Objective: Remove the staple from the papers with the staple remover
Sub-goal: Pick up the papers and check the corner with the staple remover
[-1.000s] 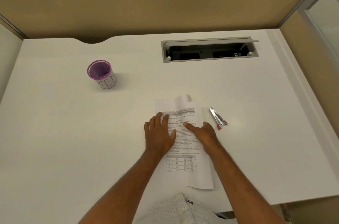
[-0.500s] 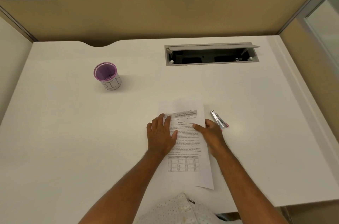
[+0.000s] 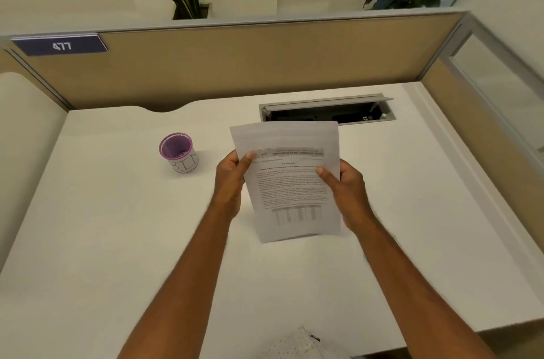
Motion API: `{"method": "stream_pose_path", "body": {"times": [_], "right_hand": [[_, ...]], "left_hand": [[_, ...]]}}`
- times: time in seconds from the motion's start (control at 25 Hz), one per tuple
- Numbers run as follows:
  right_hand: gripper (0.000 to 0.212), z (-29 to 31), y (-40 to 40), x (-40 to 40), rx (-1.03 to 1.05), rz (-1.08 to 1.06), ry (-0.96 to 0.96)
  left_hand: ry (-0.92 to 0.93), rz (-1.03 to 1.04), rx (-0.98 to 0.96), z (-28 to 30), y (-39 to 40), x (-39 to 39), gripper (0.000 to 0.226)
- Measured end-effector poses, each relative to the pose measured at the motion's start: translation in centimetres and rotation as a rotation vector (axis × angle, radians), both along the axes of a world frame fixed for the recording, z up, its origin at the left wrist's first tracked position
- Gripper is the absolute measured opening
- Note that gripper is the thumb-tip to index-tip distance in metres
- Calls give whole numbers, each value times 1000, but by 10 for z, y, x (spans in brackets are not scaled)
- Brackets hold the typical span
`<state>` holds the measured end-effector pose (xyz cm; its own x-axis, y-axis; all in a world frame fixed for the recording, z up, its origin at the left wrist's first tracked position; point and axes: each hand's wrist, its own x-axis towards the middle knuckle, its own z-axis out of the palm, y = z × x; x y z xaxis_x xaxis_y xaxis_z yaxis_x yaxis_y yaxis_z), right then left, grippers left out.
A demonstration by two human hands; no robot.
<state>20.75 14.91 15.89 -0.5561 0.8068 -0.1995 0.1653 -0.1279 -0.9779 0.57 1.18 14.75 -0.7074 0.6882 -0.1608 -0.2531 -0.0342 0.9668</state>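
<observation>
Papers [image 3: 290,182] are held up off the white desk [image 3: 117,241], near the middle of the view, printed side facing the camera. A grey header band runs across the top sheet with blocks of text and a small table below; the print is too blurred to read. A second sheet shows above and behind the first.

At 9 o'clock of the sheets, the left hand [image 3: 231,179] grips their left edge, thumb laid over the front near the header, fingers curled behind. At 3 o'clock, the right hand [image 3: 346,185] pinches the right edge the same way, thumb on the print, fingers behind. Both forearms reach up from 6 o'clock.

Well apart at 9 o'clock stands a purple-rimmed cup [image 3: 178,152] with "BIN" hand-lettered on its side. At 12 o'clock an open cable hatch [image 3: 326,111] sits in the desk. On the partition at 10 o'clock, a dark plate [image 3: 60,45] reads "477".
</observation>
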Motion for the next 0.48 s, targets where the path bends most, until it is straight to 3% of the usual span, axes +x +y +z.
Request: {"method": "stream_pose_path", "body": {"times": [0.2, 0.48], "right_hand": [[30, 30, 2, -13, 140, -76, 92], [33, 1, -6, -18, 97, -86, 29]], "left_hand": [[224, 64, 144, 56, 5, -3, 23], [198, 20, 67, 21, -7, 18, 28]]}}
